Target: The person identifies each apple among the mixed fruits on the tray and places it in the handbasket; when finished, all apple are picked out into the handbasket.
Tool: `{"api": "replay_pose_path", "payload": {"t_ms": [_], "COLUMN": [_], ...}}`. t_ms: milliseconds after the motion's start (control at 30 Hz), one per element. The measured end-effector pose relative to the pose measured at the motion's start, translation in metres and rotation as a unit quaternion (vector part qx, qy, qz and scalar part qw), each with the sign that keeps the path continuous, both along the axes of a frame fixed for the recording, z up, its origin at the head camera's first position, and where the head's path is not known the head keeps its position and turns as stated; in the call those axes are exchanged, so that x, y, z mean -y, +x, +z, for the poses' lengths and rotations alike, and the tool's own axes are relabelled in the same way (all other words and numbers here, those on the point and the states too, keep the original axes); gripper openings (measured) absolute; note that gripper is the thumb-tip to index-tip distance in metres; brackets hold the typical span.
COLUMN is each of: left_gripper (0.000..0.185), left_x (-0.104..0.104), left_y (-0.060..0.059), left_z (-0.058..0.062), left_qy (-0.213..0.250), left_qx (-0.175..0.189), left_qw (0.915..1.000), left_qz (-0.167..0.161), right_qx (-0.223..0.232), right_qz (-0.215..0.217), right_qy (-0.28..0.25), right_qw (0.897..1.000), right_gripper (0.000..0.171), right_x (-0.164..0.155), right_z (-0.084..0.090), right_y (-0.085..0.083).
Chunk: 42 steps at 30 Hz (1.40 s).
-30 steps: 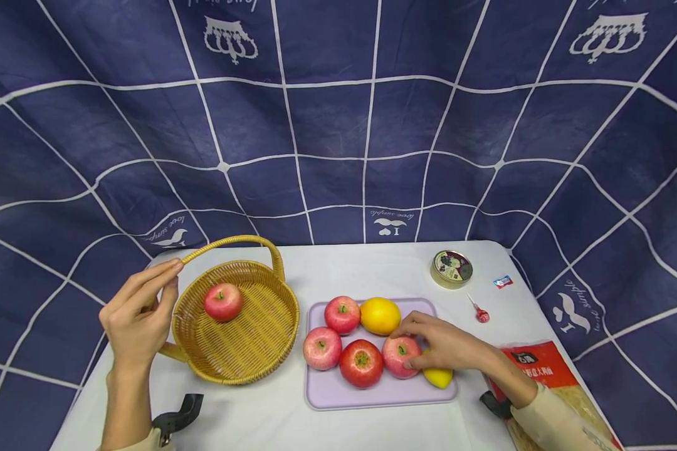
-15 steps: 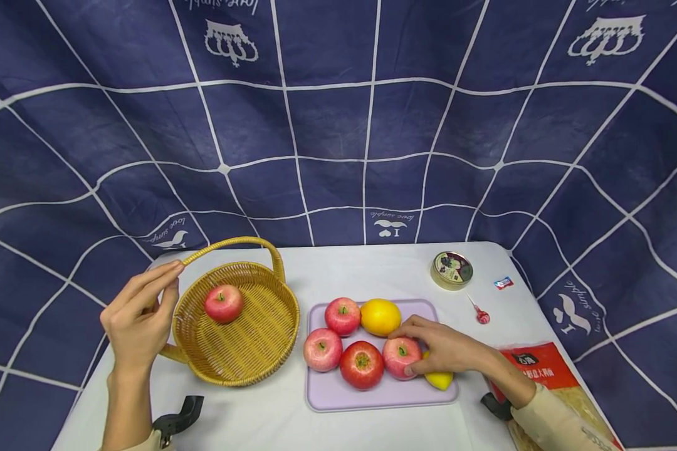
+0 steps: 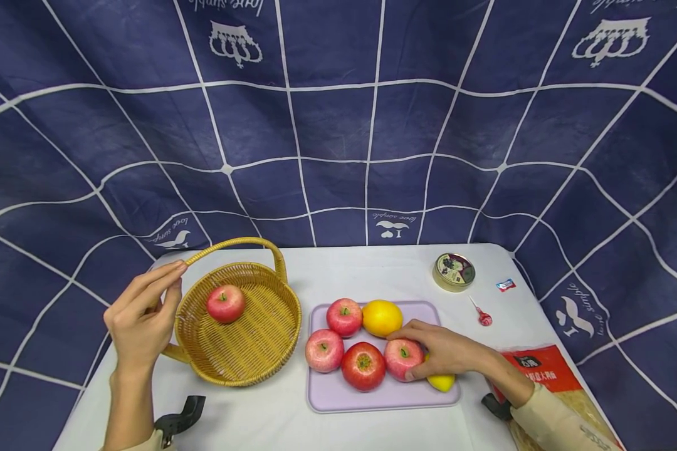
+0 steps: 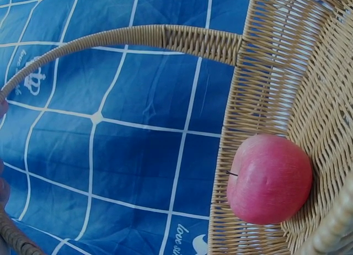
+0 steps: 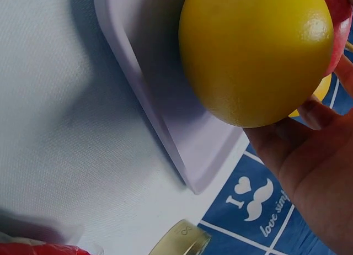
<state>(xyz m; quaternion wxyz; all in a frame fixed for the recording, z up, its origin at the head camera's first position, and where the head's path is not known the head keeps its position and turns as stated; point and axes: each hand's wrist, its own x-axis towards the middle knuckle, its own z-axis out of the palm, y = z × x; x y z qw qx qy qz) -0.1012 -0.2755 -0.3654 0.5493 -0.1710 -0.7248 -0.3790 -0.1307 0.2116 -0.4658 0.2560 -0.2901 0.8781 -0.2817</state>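
Note:
A wicker basket (image 3: 259,341) with an arched handle stands at the table's left, one red apple (image 3: 225,303) inside it. My left hand (image 3: 166,291) rests with straight fingers against the basket's left rim, below the handle. The left wrist view shows that apple (image 4: 269,179) against the basket wall (image 4: 265,73). A lavender tray (image 3: 338,398) carries several red apples, an orange (image 3: 381,317) and a lemon (image 3: 442,381). My right hand (image 3: 412,354) grips the rightmost apple (image 3: 399,360), thumb above and fingers curled below. The right wrist view shows the orange (image 5: 253,51) close up on the tray (image 5: 160,95).
A round tin (image 3: 453,272), a small wrapped sweet (image 3: 504,285) and a red lollipop (image 3: 481,314) lie at the back right. A red food packet (image 3: 541,376) sits at the right front corner. A blue checked cloth hangs behind the white table.
My right hand's fingers have curled further round the rightmost apple on the tray. The left hand stays at the basket rim.

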Motion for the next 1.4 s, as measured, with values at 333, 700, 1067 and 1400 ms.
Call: {"api": "replay_pose_path", "payload": {"t_ms": [333, 700, 1067, 1400], "left_gripper": [0.011, 0.011, 0.012, 0.011], "left_x": [-0.0009, -0.0005, -0.0008, -0.0004], "left_y": [0.0001, 0.0006, 0.0005, 0.0003], "left_z": [0.0003, 0.0011, 0.0015, 0.0020], "left_qy": [0.003, -0.001, 0.000, 0.000], "left_qx": [0.001, 0.004, 0.008, 0.008], "left_qw": [1.0000, 1.0000, 1.0000, 1.0000], "left_qz": [0.002, 0.003, -0.001, 0.001], "right_qx": [0.018, 0.010, -0.008, -0.020], "right_qz": [0.002, 0.007, 0.007, 0.004], "right_qy": [-0.002, 0.001, 0.003, 0.001], "right_qw": [1.000, 1.000, 1.000, 1.000], "right_gripper": [0.071, 0.071, 0.068, 0.068], "right_x": [-0.0011, -0.0018, -0.0005, 0.0004], "right_z": [-0.0018, -0.0037, -0.0072, -0.0052], "right_y": [-0.0001, -0.0001, 0.0013, 0.0027]}}
